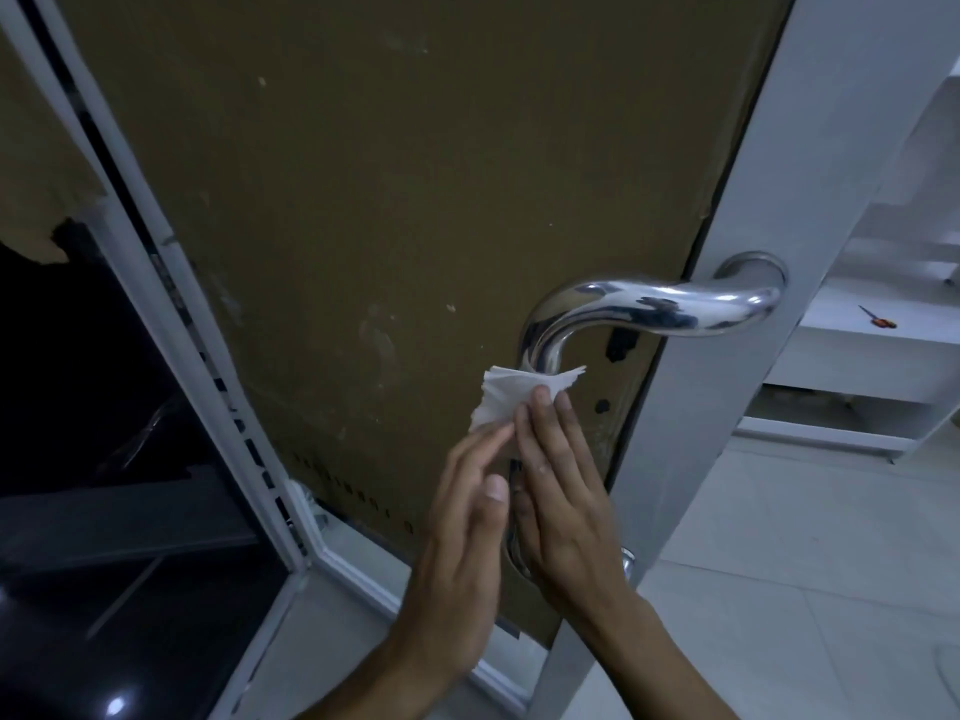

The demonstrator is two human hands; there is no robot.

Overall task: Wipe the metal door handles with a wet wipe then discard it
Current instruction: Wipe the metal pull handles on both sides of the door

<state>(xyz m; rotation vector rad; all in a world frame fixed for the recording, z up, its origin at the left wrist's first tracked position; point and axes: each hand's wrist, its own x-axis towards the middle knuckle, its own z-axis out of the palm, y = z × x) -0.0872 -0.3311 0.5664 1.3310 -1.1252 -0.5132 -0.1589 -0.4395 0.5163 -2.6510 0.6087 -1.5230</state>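
Observation:
A curved chrome door handle (649,304) is fixed to the white frame of a door whose panel is covered in brown board (389,174). Its lower, upright part runs down between my two hands. A white wet wipe (498,400) lies against that bar just below the bend. My right hand (561,491) holds the wipe on the bar, fingers laid over it and thumb behind. My left hand (467,511) presses the wipe's left side with straight fingers. A bit of chrome (628,561) shows at the door's edge behind my right wrist.
The white door stile (727,356) stands to the right of the handle. Beyond it are white shelves (872,350) with an orange-handled screwdriver (878,318) on one, and a pale tiled floor (805,589). A dark glass pane (104,407) in a white frame fills the left.

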